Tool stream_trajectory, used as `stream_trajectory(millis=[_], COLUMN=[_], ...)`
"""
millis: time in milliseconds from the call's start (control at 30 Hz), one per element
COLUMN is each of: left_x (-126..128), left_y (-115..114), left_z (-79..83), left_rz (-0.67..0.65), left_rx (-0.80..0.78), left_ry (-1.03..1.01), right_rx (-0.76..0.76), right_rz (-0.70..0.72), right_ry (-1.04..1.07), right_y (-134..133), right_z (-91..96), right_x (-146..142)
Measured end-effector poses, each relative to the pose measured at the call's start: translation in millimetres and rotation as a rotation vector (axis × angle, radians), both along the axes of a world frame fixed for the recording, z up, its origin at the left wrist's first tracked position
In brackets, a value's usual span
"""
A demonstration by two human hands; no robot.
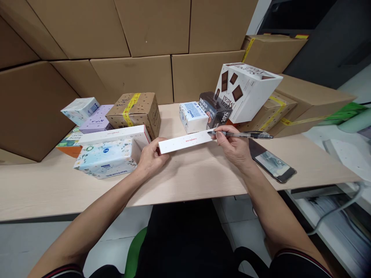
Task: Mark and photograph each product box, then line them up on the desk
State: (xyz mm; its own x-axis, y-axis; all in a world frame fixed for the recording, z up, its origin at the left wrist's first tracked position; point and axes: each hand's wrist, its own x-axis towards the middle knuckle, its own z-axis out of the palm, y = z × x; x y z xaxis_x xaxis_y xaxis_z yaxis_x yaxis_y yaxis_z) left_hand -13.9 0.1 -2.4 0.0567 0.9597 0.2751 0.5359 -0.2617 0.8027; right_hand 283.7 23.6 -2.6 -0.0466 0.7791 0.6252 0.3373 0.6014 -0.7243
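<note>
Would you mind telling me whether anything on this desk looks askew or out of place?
The big white chocolate box sits tilted, propped against a dark packet and a taped carton. The phone lies close to the table's front edge. The long white box between left hand and right hand looks intact.

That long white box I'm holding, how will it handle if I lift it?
Probably stiff: the long white box runs straight between the left hand and right hand, no sag. Likely light, since a loose grip manages it while the right hand also holds a pen. Flat sides suggest it won't roll.
</note>
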Motion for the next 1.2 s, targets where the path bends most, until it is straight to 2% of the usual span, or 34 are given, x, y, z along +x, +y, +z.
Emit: stream_trajectory(millis=[233,367,500,567,733,833,1000,1200], left_x=[0.8,0.3,-1.1,-1.9,-1.9,-1.5,-2.6,-2.3], left_y=[-1.0,0.5,2.9,4.0,5.2,5.5,6.0,3.7], left_z=[1.4,-1.9,-7.6,-9.7,-9.0,-8.5,-11.0,-8.9], left_rz=[0.001,-0.008,0.009,0.042,0.14,0.178,0.142,0.122], left_rx=[0.017,0.03,0.033,0.035,0.026,0.009,0.02,0.042], left_ry=[0.017,-0.01,-0.039,-0.055,-0.088,-0.082,-0.092,-0.026], right_rx=[-0.008,-0.06,-0.143,-0.28,-0.688,-0.794,-0.814,-0.607], right_rz=[0.006,-0.013,-0.077,-0.029,0.236,0.187,0.02,-0.203], right_ry=[0.009,0.169,0.32,0.239,-0.284,-0.483,-0.681,-0.776], right_y=[-2.7,-2.6,-1.3,-2.7,-9.5,-8.8,2.6,12.2], right_z=[4.4,11.4,25.4,31.9,36.5,33.1,22.5,6.4], right_x=[-1.9,-3.3,8.6,19.7,41.3,43.5,39.1,28.8])
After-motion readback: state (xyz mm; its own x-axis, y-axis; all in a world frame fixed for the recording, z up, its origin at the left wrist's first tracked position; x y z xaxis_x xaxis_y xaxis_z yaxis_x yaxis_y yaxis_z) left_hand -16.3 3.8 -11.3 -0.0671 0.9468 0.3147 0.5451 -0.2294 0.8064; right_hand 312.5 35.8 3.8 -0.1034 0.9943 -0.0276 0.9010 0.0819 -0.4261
